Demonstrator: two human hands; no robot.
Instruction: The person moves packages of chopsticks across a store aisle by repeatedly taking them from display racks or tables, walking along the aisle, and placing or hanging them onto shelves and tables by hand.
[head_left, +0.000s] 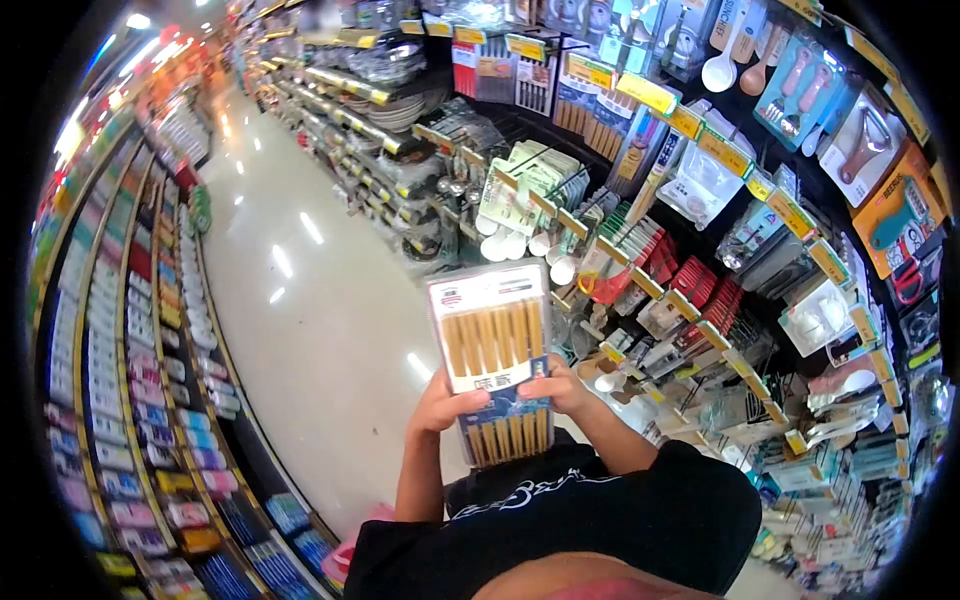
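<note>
A pack of wooden chopsticks is held upright in front of my chest, its printed card and light brown sticks facing me. My left hand grips the pack's left edge, thumb lying across the front. On the opposite edge, my right hand is closed the same way, with its thumb pressed on the blue band. The fingers behind the pack are hidden. Just beyond the pack, white spoons hang from the rack.
To the right, a tall rack carries hanging kitchen tools, among them a white ladle and red scissors. More chopstick packs hang higher up. Stacked plates sit farther along. Shelves of boxed goods line the left side of the aisle floor.
</note>
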